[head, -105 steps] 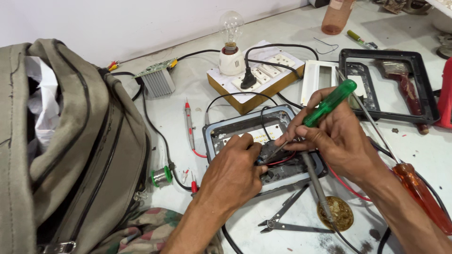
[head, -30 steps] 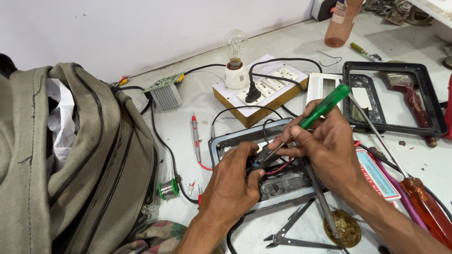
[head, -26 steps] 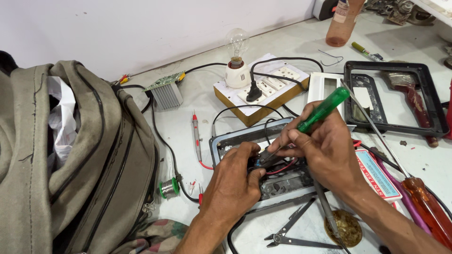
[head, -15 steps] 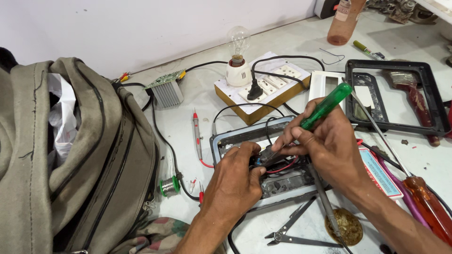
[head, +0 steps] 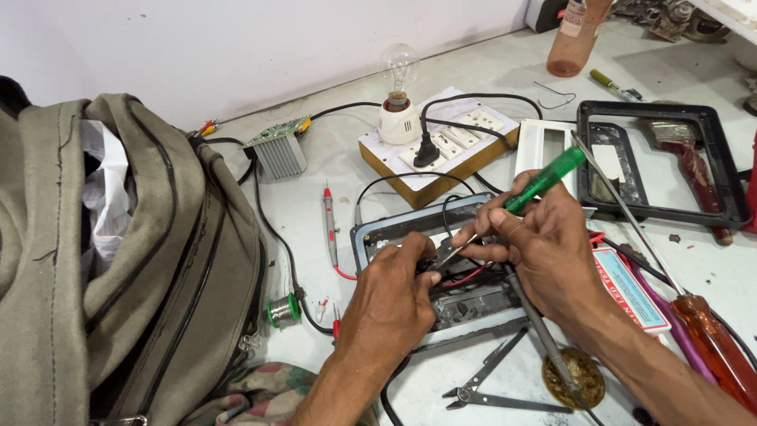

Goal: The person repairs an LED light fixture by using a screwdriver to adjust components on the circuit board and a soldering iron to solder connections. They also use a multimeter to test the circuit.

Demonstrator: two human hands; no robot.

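An opened grey device housing (head: 378, 230) lies on the white surface with black and red wires inside. My right hand (head: 544, 252) grips a green-handled screwdriver (head: 546, 180), whose metal tip points down-left into the housing. My left hand (head: 390, 304) rests on the housing with its fingers pinched on a small part or wire at the screwdriver tip; what they pinch is hidden. A second long tool (head: 544, 347) runs under my right wrist toward a round brass tin (head: 574, 377).
A large olive bag (head: 118, 260) fills the left. Behind the housing stand a wooden socket board (head: 441, 154) with a bulb (head: 399, 87), a heat-sink module (head: 277, 151) and red probes (head: 330, 221). A black frame with a brush (head: 658, 162), pliers (head: 489, 386) and an orange screwdriver (head: 714, 347) lie right.
Both hands stay on the housing; the screwdriver tip has shifted only slightly inside it. The view has drifted a little.
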